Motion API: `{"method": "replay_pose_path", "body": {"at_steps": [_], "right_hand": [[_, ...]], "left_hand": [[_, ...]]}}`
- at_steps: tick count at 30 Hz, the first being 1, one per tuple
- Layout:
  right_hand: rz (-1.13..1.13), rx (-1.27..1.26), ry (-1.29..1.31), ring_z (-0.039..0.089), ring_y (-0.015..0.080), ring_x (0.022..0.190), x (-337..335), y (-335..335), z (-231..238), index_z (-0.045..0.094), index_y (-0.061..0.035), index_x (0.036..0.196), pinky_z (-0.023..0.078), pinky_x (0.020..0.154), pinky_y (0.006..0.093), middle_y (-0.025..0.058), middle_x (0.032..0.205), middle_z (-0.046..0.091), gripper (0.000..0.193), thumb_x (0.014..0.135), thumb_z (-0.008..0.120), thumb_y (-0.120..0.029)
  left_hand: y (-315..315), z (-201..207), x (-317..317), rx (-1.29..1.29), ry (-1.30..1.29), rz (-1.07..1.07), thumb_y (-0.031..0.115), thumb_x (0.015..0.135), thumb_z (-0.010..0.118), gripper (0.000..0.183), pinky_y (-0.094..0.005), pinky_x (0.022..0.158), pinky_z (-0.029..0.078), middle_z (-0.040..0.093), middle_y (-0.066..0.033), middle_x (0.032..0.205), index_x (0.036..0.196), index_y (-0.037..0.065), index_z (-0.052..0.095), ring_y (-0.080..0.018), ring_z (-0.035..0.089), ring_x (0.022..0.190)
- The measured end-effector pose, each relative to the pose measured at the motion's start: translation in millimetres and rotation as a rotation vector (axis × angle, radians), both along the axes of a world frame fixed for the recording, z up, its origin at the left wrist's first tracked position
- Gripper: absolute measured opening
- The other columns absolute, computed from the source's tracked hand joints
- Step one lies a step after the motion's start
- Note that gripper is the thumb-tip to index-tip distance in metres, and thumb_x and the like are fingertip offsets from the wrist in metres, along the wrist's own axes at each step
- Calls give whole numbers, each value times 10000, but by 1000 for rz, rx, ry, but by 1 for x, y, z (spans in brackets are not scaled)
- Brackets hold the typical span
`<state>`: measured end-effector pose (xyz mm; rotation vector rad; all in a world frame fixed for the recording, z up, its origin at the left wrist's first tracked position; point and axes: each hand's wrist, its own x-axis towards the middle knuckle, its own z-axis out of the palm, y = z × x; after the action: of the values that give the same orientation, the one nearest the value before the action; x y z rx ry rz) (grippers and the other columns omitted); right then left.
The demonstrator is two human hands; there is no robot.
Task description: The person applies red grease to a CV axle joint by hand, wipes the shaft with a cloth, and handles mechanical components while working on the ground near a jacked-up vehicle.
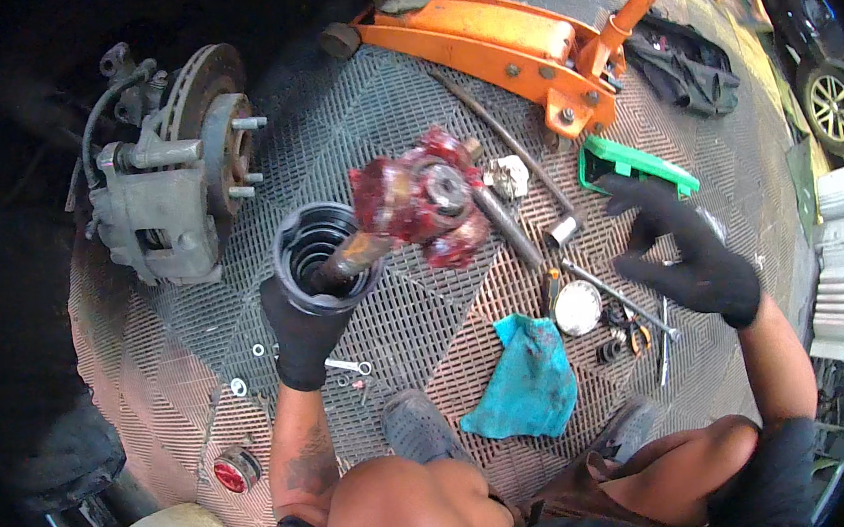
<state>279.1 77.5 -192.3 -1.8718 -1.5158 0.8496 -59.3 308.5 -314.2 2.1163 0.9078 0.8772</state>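
Observation:
My left hand [309, 346], in a black glove, is wrapped round the underside of a black ribbed rubber CV boot [307, 235]. Out of the boot's wide mouth a steel axle shaft [349, 258] rises to the right. At its end sits a tripod joint [424, 199] smeared with dark red grease, a little blurred. My right hand [683, 259], also gloved in black, hangs empty over the floor at the right with its fingers spread. Closest to it are a green plastic case [634, 161] and a long socket handle [626, 301].
A brake caliper [159, 214] and hub with studs stand at the left. An orange floor jack [498, 36] lies across the far side. On the grated floor are a long bar [501, 138], a teal cloth [528, 380], a white round tub [578, 307], a wrench [349, 366] and a red tin [236, 470].

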Motion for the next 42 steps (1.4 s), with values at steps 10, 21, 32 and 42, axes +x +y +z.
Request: {"method": "replay_pose_path", "body": {"at_steps": [10,21,32,42], "right_hand": [[184,-210,-393,699,397,930,-89,28,-225,696,-64,1028,564,812,518,202,953,709,286,874,708,-304],[711,-101,-593,688,322,875,-103,-93,-269,704,-115,1055,519,800,487,104,905,676,225,887,592,-215],[397,-252,-363,677,424,637,-31,-101,-179,682,-80,849,543,612,546,185,699,674,367,943,628,-430],[346,-428,-140,677,425,913,4,-230,-132,637,-41,1027,549,759,537,211,1071,611,270,793,713,-152]], "left_hand": [[-16,-14,1,165,31,-62,152,689,936,587,-340,855,586,756,-116,1041,1197,20,672,-218,740,934],[-33,-29,28,-92,8,-176,178,703,933,507,-344,777,593,768,-110,979,1135,39,706,-225,756,846],[-69,-25,37,-124,480,-548,265,663,924,373,-372,710,582,752,-135,840,956,89,777,-302,743,736],[-122,-23,69,-434,405,-680,205,711,904,373,-348,733,594,770,-130,859,1040,72,786,-259,763,754]]}}
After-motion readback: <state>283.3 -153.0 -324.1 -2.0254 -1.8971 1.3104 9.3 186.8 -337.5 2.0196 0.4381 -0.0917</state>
